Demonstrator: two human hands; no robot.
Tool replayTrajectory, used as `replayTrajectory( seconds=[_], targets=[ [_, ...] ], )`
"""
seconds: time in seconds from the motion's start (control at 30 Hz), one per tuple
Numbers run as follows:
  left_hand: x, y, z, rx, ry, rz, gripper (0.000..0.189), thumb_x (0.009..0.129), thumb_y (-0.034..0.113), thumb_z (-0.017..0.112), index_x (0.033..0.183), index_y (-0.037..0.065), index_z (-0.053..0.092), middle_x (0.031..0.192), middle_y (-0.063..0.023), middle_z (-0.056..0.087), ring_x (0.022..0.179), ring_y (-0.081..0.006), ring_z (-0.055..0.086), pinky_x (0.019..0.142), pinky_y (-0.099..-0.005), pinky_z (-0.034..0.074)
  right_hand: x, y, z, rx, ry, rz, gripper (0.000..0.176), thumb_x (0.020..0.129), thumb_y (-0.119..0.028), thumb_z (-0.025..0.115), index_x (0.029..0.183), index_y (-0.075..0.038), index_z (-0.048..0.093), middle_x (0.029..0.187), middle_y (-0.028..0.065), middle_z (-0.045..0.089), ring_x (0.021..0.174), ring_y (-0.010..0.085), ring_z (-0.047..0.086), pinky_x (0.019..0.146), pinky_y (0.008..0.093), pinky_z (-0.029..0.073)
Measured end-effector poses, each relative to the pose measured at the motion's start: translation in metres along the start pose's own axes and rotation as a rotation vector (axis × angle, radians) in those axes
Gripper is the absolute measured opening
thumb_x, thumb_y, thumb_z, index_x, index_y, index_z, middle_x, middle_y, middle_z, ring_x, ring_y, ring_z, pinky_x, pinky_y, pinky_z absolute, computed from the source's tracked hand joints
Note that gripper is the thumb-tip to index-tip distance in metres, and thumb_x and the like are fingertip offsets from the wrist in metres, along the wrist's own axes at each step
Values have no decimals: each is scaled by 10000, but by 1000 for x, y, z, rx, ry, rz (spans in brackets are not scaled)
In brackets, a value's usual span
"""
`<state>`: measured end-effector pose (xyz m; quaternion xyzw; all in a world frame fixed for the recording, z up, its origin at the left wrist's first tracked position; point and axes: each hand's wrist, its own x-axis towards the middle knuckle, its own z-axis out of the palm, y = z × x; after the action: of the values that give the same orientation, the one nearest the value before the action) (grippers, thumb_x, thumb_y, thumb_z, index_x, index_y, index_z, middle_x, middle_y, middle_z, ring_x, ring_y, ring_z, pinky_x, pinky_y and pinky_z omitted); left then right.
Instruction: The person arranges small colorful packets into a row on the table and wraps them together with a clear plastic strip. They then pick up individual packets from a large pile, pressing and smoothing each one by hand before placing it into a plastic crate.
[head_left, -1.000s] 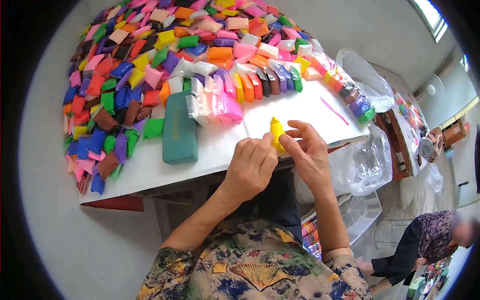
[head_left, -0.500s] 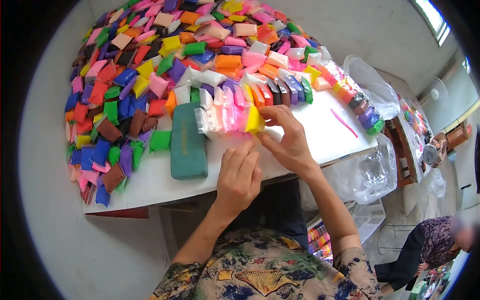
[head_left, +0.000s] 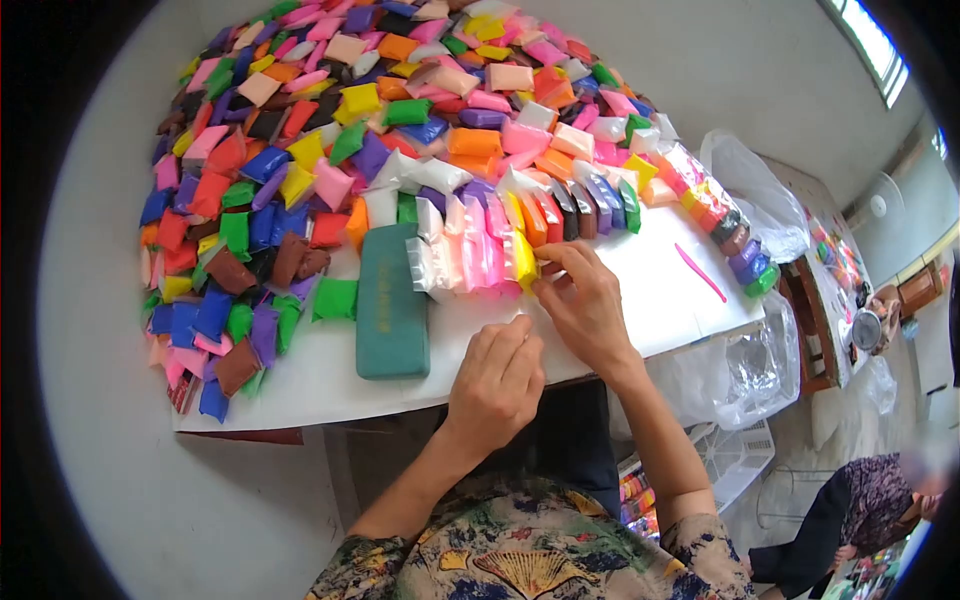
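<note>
My right hand (head_left: 585, 308) has thumb and fingertips at the right edge of a small yellow packet (head_left: 523, 263), gripping it. That packet stands at the right end of a front row of packets, beside pink packets (head_left: 483, 262) and clear-wrapped white packets (head_left: 420, 265). Behind it, a second row holds orange, black, brown, blue and green packets (head_left: 631, 207). My left hand (head_left: 497, 385) is closed near the table's front edge, apart from the packets; whether its curled fingers hold anything is hidden. A green oblong block (head_left: 392, 305) lies against the row's left end.
A large heap of coloured packets (head_left: 300, 150) covers the table's back and left. On the white tabletop (head_left: 655, 280) lies a pink plastic tool (head_left: 700, 272). Another packet row (head_left: 735, 240) and plastic bags (head_left: 750, 190) are at right. Another person (head_left: 850, 520) sits at lower right.
The yellow packet has gone from raised and tilted in my right hand to upright against the pink packets. My left hand has drawn back toward me. The view has shifted slightly.
</note>
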<state>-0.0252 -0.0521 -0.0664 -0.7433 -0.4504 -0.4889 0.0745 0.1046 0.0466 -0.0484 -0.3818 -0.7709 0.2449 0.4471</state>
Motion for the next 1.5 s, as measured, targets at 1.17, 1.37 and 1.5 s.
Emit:
replayTrajectory(
  seconds=[1.17,1.37,1.5],
  targets=[
    [55,6,-51,-692,-285,-761,189,972,140,619,1042,-26,674,831,28,634,724,-25,516,630,-211,417,-44,-30,-57,-56,304,-489,380,828,27,644,1206,40,604,1210,205,633,1084,368,629,921,416,504],
    [54,12,28,-481,-409,-557,219,971,104,559,1095,-55,644,880,-82,620,801,-192,603,738,-314,486,-71,6,-69,-364,1,-429,462,892,-101,620,1334,14,550,1394,194,536,1311,358,503,1117,472,360],
    [41,26,36,-192,-187,-368,257,950,15,487,1167,-51,608,1047,-210,568,986,-360,591,878,-417,474,-79,13,-59,-512,-91,-332,521,943,-210,591,1415,-20,482,1465,165,475,1397,330,414,1175,504,262]
  ],
)
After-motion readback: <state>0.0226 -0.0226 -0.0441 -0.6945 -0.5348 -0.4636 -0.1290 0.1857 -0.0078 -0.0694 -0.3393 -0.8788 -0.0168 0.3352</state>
